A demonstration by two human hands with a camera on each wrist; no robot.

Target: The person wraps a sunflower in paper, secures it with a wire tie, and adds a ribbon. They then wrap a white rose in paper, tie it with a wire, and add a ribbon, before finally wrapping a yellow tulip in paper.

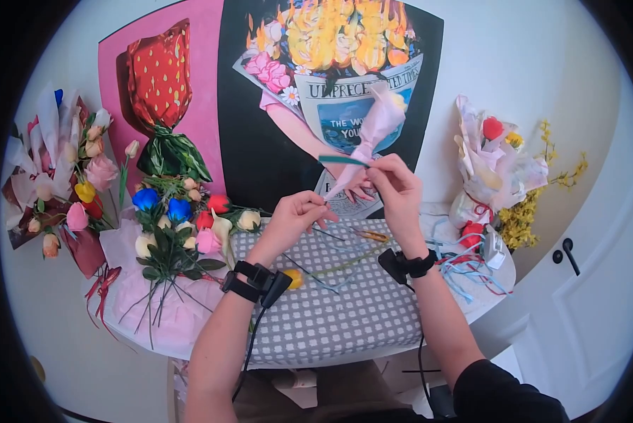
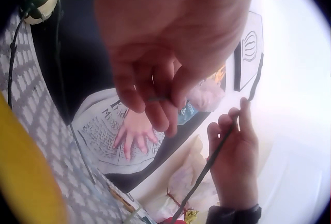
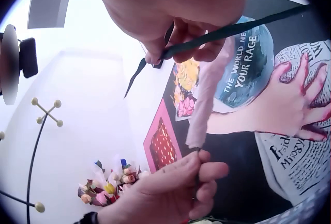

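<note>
A single flower wrapped in pale pink paper (image 1: 378,127) is held up over the table, its cream bloom (image 1: 399,102) at the top. My left hand (image 1: 299,217) pinches the thin stem just below the paper's narrow end. Higher up, my right hand (image 1: 399,187) pinches a dark green ribbon (image 1: 339,161) between thumb and fingers. The ribbon (image 3: 227,32) runs across the wrapped paper (image 3: 204,100) in the right wrist view, with a short tail past the thumb. In the left wrist view my left hand (image 2: 170,43) hides most of the wrapped flower.
A grey checked cloth (image 1: 330,310) covers the table's middle, with scissors (image 1: 369,235) and a yellow flower (image 1: 292,279) on it. Loose artificial flowers (image 1: 168,240) lie left. A wrapped bouquet (image 1: 489,169) stands right, beside tangled light-blue ribbons (image 1: 457,278). Painted panels (image 1: 330,92) stand behind.
</note>
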